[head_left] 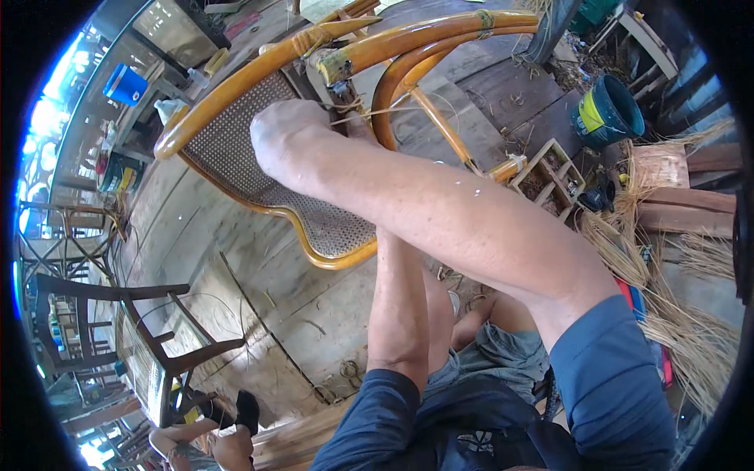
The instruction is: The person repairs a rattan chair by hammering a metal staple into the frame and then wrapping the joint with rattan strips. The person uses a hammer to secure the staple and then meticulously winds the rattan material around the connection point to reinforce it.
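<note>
Just beyond the right hand (290, 143): cane-panelled chair (232, 149). Right forearm (448, 196) mostly blocks left hand (360, 129); cannot tell either hand's grip. Teal bucket (603, 114) farther right.

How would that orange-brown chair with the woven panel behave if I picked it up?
Its thick, glossy poles look stiff, though perhaps a bit slippery to grip. The woven panel, thin and full of tiny holes, would probably give slightly under a push. With its open frame, the chair seems likely light for its size.
</note>
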Motion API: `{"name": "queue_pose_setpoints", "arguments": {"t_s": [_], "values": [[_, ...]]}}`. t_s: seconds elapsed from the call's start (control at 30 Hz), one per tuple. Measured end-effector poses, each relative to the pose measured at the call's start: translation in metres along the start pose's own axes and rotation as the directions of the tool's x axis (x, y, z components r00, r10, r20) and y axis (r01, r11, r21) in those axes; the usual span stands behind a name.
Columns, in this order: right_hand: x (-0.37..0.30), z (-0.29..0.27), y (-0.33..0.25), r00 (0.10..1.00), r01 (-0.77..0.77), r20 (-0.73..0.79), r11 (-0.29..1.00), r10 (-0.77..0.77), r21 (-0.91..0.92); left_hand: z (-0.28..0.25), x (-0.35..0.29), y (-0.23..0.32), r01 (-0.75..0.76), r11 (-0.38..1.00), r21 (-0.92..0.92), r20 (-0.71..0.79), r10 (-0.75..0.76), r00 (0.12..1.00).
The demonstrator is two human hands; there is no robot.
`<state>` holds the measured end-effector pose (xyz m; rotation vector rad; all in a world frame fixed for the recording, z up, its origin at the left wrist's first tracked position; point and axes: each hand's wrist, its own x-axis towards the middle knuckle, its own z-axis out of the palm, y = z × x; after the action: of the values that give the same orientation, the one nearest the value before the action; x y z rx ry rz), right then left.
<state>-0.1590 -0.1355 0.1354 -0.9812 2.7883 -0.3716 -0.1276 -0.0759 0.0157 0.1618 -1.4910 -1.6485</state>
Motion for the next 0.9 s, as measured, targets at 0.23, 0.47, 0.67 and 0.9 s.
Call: {"name": "queue_pose_setpoints", "arguments": {"t_s": [0.23, 0.47, 0.67, 0.9], "values": [[0.017, 0.007, 0.011, 0.991, -0.056, 0.107, 0.978, 0.079, -0.199, 0.003, -0.007, 0.002, -0.144, 0.974, 0.176, -0.008, 0.148, 0.989], [0.020, 0.004, 0.009, 0.997, -0.010, 0.072, 0.974, 0.027, -0.226, 0.001, 0.000, 0.002, -0.229, 0.934, 0.275, -0.002, 0.239, 0.971], [0.017, -0.008, 0.006, 0.994, 0.011, 0.107, 0.974, 0.014, -0.227, 0.002, 0.002, 0.000, -0.269, 0.913, 0.308, 0.011, 0.279, 0.960], [0.040, 0.012, 0.008, 0.983, 0.134, 0.170, 0.884, -0.064, -0.447, 0.005, 0.009, 0.003, -0.315, 0.882, 0.350, 0.013, 0.331, 0.943]]}}
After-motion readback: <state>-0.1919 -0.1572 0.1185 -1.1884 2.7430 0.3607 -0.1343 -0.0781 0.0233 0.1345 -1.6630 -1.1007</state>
